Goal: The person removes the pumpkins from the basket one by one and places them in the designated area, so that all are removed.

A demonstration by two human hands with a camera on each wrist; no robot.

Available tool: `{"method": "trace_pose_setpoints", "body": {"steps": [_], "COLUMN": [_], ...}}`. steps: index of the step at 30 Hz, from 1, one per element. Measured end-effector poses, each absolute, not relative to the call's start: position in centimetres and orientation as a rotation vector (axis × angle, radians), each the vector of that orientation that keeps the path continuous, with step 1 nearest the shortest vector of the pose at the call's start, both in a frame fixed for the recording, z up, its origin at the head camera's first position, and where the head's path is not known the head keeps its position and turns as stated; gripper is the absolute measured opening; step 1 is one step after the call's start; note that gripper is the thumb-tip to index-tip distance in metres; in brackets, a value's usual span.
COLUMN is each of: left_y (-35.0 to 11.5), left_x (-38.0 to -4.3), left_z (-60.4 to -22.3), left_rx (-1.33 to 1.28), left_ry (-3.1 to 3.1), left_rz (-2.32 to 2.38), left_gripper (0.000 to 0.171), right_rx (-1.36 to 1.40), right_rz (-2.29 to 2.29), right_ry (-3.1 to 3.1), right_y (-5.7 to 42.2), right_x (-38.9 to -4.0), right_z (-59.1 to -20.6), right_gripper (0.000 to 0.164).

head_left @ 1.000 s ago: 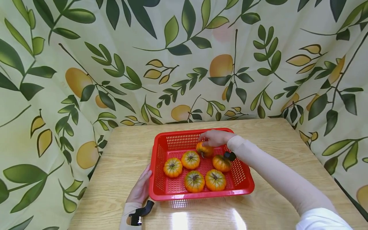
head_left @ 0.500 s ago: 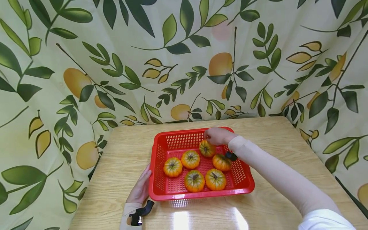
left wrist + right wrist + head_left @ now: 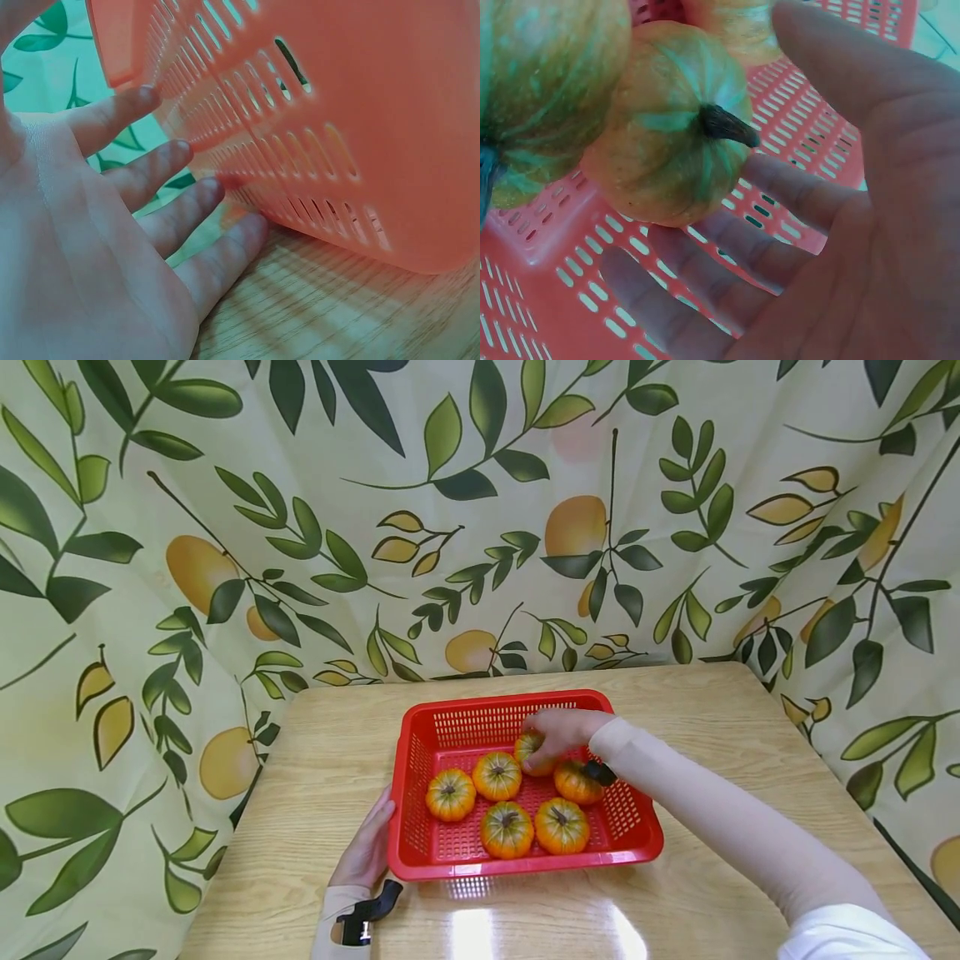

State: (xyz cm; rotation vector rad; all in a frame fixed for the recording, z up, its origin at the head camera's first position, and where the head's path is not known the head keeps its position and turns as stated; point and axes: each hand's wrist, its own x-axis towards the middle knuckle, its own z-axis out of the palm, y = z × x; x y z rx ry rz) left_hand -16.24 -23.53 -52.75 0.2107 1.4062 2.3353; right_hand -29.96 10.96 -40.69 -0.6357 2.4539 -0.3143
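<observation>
Red, perforated and plastic, a rectangular basket (image 3: 525,865) at lower centre meets our left hand (image 3: 363,847), fingers spread, while our spread-fingered right hand (image 3: 566,731) touches a round, ribbed orange pumpkin (image 3: 664,139).

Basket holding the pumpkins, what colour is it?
The basket is bright red; the head view shows it best.

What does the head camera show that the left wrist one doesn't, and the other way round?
Only the head view plainly shows six pumpkins, with the right hand over one, and a white sleeve.

Only the left wrist view shows the slotted outside of the basket up close, with all four fingers of the left hand spread near it.

Both show the left hand, the basket, the wooden table and the leafy cloth.
</observation>
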Motion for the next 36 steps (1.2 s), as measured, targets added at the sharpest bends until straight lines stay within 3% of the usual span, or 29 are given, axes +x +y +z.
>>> {"method": "trace_pose_setpoints", "body": {"steps": [7,15,23,28,36], "left_y": [-23.5,-23.6,-23.5,-23.4,-23.3], "left_x": [-16.3,-16.3,-16.2,-16.4,-16.6], "left_z": [-52.8,-53.1,-53.1,-53.2,-53.2], "left_rx": [0.206,0.224,0.204,0.229,0.337], "left_ry": [1.409,1.376,1.369,1.254,1.068], "left_rz": [2.331,2.33,2.364,2.458,2.561], "left_gripper": [0.036,0.039,0.046,0.039,0.029], "right_rx": [-0.579,-0.763,-0.822,-0.763,-0.756], "right_rz": [-0.167,0.023,-0.194,-0.409,-0.515], "right_ry": [2.511,2.62,2.597,2.548,2.576], "right_y": [10.0,9.3,10.0,10.7,11.5], "right_x": [-28.7,-27.9,-28.0,-28.5,-28.8], "right_z": [-41.7,-42.8,-41.5,-40.2,-38.3], "right_gripper": [0.083,0.068,0.064,0.075,0.071]}}
